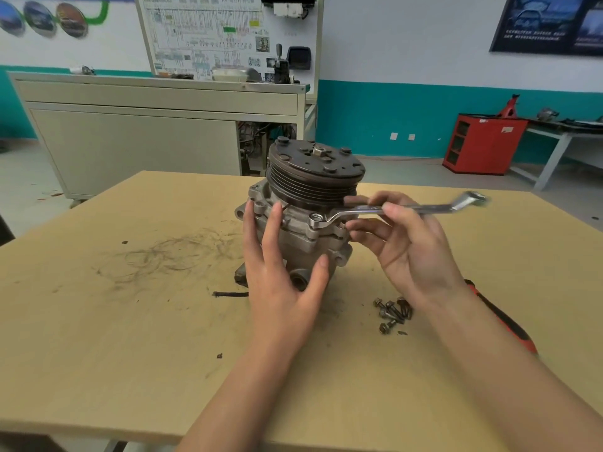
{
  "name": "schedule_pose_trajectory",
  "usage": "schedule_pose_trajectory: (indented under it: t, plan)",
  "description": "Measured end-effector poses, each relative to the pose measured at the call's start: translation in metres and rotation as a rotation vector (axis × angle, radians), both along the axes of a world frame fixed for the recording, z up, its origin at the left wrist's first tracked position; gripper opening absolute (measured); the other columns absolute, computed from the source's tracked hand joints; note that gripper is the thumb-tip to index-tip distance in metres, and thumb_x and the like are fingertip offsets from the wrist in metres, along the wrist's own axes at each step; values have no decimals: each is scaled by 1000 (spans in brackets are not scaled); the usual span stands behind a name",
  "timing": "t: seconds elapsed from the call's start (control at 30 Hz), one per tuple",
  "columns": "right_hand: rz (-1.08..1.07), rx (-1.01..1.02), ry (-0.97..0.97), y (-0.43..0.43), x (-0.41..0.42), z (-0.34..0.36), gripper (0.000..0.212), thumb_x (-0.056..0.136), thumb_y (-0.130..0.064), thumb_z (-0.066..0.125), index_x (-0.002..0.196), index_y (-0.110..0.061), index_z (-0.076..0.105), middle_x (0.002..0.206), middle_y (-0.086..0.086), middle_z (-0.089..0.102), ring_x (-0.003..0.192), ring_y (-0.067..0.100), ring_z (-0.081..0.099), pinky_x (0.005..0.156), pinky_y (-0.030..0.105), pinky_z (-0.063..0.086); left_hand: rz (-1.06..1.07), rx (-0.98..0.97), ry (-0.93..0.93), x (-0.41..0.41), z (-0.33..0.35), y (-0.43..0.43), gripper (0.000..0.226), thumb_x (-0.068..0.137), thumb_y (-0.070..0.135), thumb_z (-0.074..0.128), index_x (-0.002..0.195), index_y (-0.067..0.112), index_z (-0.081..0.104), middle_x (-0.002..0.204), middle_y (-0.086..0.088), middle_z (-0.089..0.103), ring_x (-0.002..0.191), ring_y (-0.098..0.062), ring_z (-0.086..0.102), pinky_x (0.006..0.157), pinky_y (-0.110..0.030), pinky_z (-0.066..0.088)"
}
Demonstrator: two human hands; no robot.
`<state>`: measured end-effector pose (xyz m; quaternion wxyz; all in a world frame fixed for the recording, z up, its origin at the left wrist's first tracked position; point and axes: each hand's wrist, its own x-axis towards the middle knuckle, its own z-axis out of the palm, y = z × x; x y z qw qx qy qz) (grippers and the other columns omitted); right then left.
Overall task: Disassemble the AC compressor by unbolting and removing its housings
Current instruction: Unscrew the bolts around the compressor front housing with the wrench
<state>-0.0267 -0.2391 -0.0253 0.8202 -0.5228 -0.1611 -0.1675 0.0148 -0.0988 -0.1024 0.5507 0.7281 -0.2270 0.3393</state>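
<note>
– Two hands logged. Left one first?
– Left hand [280,272] open, fingers straight, pressed against the side of the compressor [293,243]. Compressor stands pulley-up at the middle of the table [130,305].
– Tool?
– Wrench [391,210]: ring end sits on the compressor's upper flange, shaft pointing right. Right hand [411,243] grips the shaft between thumb and curled fingers.
– Further right?
– Loose bolts [391,313] lie in a cluster just beside the right wrist. Red-handled tool [502,321] partly hidden behind the forearm.
</note>
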Motion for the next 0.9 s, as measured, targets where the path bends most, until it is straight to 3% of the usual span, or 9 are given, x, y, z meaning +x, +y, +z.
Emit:
schedule_pose_trajectory:
  t: [0.03,0.1,0.17,0.23,0.3,0.5,0.63,0.8,0.9]
  plan:
    - [48,114,75,-1,4,3,10,86,-3,49,94,-9,50,89,12,69,68,19,68,61,22,55,-4,1,1,-1,0,0,76,81,48,57,146,42,17,159,15,1,146,0,3,112,-26,15]
    - [75,292,124,-5,10,7,27,76,0,53,98,-11,42,80,12,64,59,15,63,53,18,52,-9,10,1,-2,2,1,76,82,47,57,146,43,16,158,17,-1,146,1,1,112,-25,14]
    - [29,289,93,-9,10,13,30,76,0,53,101,-11,41,77,11,65,60,15,62,54,18,51,-12,21,13,-2,2,2,76,82,47,57,147,43,16,159,15,-1,145,2,0,112,-23,12]
    - [-47,107,29,-12,2,20,13,88,-11,48,101,-9,48,81,12,70,67,18,67,59,21,53,-23,17,27,-2,2,3,76,82,47,56,147,43,16,159,13,-1,145,3,-1,112,-25,13]
    - [-229,-142,-97,-10,-9,26,23,99,-21,39,95,-7,57,86,10,73,74,22,71,63,23,55,-29,7,29,-2,1,2,76,82,48,56,146,44,16,159,14,-1,145,2,0,114,-30,15]
    - [-725,-681,-673,17,-32,19,23,97,-28,48,97,-8,60,85,9,69,70,20,71,55,41,56,-19,8,12,-2,2,2,74,82,47,56,145,43,18,159,9,1,146,0,1,115,-32,16]
    - [-775,-730,-714,31,-36,4,26,96,-27,49,99,-3,59,92,12,68,76,25,71,59,43,57,-29,14,-1,-1,1,3,75,82,47,56,147,42,17,158,13,-1,147,-2,1,114,-29,14]
    - [-815,-871,-728,43,-43,-12,41,96,-30,47,89,5,68,96,13,68,92,15,67,83,24,53,-35,-32,-7,1,0,0,72,83,42,55,147,37,22,161,7,2,146,-2,5,114,-37,20]
    - [-759,-730,-661,40,-42,-20,26,99,-22,45,91,-7,65,96,8,70,94,18,68,82,32,54,-32,-11,-9,2,-1,2,75,84,44,57,148,37,20,160,10,0,147,-2,4,114,-35,19]
